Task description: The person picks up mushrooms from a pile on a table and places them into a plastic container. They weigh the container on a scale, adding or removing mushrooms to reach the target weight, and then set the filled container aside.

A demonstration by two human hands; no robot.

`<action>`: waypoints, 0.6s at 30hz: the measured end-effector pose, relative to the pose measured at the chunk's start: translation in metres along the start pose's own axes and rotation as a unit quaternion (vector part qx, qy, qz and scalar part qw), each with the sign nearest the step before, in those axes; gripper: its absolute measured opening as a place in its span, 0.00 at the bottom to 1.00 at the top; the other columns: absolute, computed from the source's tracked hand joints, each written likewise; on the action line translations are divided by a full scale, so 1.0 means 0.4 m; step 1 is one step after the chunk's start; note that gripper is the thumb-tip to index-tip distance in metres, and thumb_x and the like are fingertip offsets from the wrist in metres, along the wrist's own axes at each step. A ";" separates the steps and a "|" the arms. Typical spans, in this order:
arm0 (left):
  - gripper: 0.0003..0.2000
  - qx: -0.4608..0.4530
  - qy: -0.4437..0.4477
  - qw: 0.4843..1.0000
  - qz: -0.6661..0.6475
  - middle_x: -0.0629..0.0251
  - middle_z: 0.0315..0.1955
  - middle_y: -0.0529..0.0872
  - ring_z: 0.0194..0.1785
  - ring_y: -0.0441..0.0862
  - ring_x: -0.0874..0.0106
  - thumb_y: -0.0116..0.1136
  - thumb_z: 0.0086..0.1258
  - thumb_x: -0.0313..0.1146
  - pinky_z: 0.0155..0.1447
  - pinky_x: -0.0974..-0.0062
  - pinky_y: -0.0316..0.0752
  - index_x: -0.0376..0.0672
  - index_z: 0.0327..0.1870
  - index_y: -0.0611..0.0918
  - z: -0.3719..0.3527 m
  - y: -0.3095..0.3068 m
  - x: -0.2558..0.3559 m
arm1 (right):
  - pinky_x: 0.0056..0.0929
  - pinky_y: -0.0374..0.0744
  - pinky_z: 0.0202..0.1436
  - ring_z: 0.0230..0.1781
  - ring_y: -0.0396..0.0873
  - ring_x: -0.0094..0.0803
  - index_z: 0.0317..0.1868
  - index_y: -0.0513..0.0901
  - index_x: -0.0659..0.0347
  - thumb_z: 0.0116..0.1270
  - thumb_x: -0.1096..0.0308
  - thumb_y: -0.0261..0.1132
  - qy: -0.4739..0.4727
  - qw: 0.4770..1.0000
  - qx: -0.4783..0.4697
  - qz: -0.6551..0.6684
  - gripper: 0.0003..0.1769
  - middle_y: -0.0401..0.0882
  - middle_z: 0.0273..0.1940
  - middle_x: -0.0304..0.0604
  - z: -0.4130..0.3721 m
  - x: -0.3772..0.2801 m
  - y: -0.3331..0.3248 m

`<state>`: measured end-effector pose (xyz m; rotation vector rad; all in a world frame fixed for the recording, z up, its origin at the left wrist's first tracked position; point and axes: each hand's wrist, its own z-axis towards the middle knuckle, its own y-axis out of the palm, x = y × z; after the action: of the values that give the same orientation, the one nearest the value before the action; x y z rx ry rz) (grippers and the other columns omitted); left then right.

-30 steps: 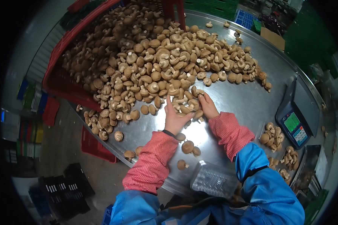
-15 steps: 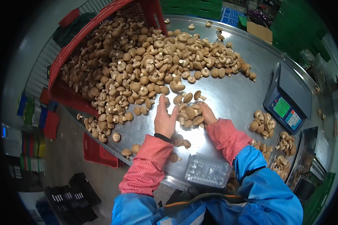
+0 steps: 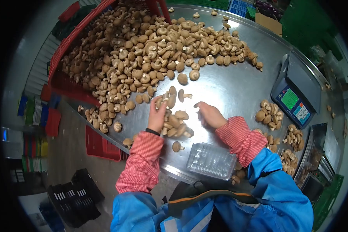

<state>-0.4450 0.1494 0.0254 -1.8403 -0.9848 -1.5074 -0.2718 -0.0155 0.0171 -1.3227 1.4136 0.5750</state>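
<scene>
My left hand [image 3: 157, 115] is curled round a brown mushroom at the left side of a small group of mushrooms [image 3: 176, 123] on the metal table [image 3: 236, 92]. My right hand [image 3: 210, 115] is to the right of that group, fingers bent together and pointing left; what it holds, if anything, is hidden. One mushroom [image 3: 183, 95] lies on its side just above the gap between my hands. A large heap of mushrooms [image 3: 143, 58] spills from a tipped red crate [image 3: 71, 40]. Below my hands sits a clear plastic tray [image 3: 211, 161].
A digital scale [image 3: 296, 92] with a lit green display stands at the right. Filled mushroom packs [image 3: 269, 115] lie below it. A lower red crate [image 3: 100, 145] and black crates [image 3: 76, 197] are on the floor at the left. Green crates are behind the table.
My hands have moved apart, the left one leftward and the right one slightly away from the group. The mushrooms between them have shifted left and spread. The whole view has shifted slightly.
</scene>
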 end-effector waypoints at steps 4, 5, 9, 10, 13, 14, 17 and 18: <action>0.19 0.024 0.005 0.999 0.021 0.62 0.45 0.78 0.42 0.77 0.76 0.58 0.71 0.39 0.45 0.78 0.75 0.48 0.60 0.70 -0.022 -0.128 0.012 | 0.41 0.77 0.46 0.41 0.81 0.49 0.51 0.76 0.62 0.66 0.56 0.59 -0.119 0.949 -0.112 -0.270 0.20 0.80 0.35 0.55 -0.064 -0.068 0.094; 0.19 0.030 0.012 0.999 0.021 0.62 0.46 0.78 0.44 0.76 0.75 0.58 0.71 0.39 0.47 0.78 0.75 0.48 0.60 0.70 -0.025 -0.152 0.005 | 0.40 0.77 0.45 0.39 0.80 0.48 0.50 0.75 0.62 0.65 0.57 0.60 -0.127 0.950 -0.092 -0.269 0.19 0.80 0.36 0.54 -0.050 -0.046 0.111; 0.20 0.049 0.020 0.996 0.072 0.61 0.47 0.78 0.49 0.75 0.73 0.58 0.71 0.39 0.53 0.76 0.72 0.45 0.59 0.70 -0.041 -0.200 -0.004 | 0.42 0.76 0.44 0.38 0.78 0.50 0.46 0.72 0.63 0.60 0.60 0.65 -0.110 0.974 -0.015 -0.196 0.19 0.77 0.36 0.54 -0.023 -0.064 0.107; 0.20 0.051 0.023 0.994 0.092 0.61 0.47 0.78 0.49 0.75 0.73 0.58 0.70 0.39 0.53 0.76 0.72 0.45 0.59 0.70 -0.044 -0.200 -0.010 | 0.44 0.76 0.44 0.38 0.77 0.52 0.45 0.71 0.64 0.59 0.61 0.66 -0.090 0.983 0.004 -0.162 0.20 0.77 0.36 0.54 -0.033 -0.114 0.078; 0.20 0.009 0.046 0.991 0.129 0.61 0.47 0.78 0.48 0.75 0.72 0.59 0.70 0.40 0.53 0.75 0.72 0.45 0.58 0.71 -0.051 -0.171 -0.029 | 0.44 0.75 0.42 0.39 0.75 0.50 0.43 0.69 0.64 0.57 0.64 0.69 -0.208 0.958 0.110 -0.167 0.20 0.72 0.38 0.52 -0.041 -0.217 0.041; 0.20 -0.009 0.057 0.989 0.133 0.61 0.47 0.78 0.48 0.75 0.72 0.59 0.69 0.40 0.53 0.75 0.72 0.45 0.58 0.71 -0.053 -0.152 -0.033 | 0.43 0.75 0.42 0.39 0.75 0.50 0.43 0.69 0.64 0.56 0.65 0.70 -0.235 0.947 0.122 -0.183 0.21 0.71 0.38 0.51 -0.041 -0.230 0.047; 0.19 -0.044 0.052 0.992 0.104 0.62 0.46 0.77 0.48 0.74 0.73 0.58 0.70 0.39 0.53 0.75 0.72 0.45 0.58 0.71 -0.059 -0.084 -0.021 | 0.42 0.75 0.41 0.39 0.75 0.47 0.40 0.72 0.65 0.57 0.65 0.69 -0.257 0.927 0.131 -0.241 0.18 0.71 0.38 0.50 -0.040 -0.248 0.069; 0.19 -0.059 0.043 0.994 0.086 0.63 0.46 0.77 0.49 0.74 0.74 0.58 0.70 0.39 0.53 0.75 0.72 0.45 0.58 0.71 -0.064 -0.067 -0.007 | 0.43 0.75 0.41 0.39 0.75 0.47 0.39 0.73 0.65 0.58 0.64 0.67 -0.244 0.928 0.131 -0.249 0.15 0.72 0.37 0.50 -0.036 -0.232 0.064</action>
<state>-0.4816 0.1438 0.0271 -1.8727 -0.6923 -1.5532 -0.3171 0.0161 0.0971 -1.1580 0.6797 0.3222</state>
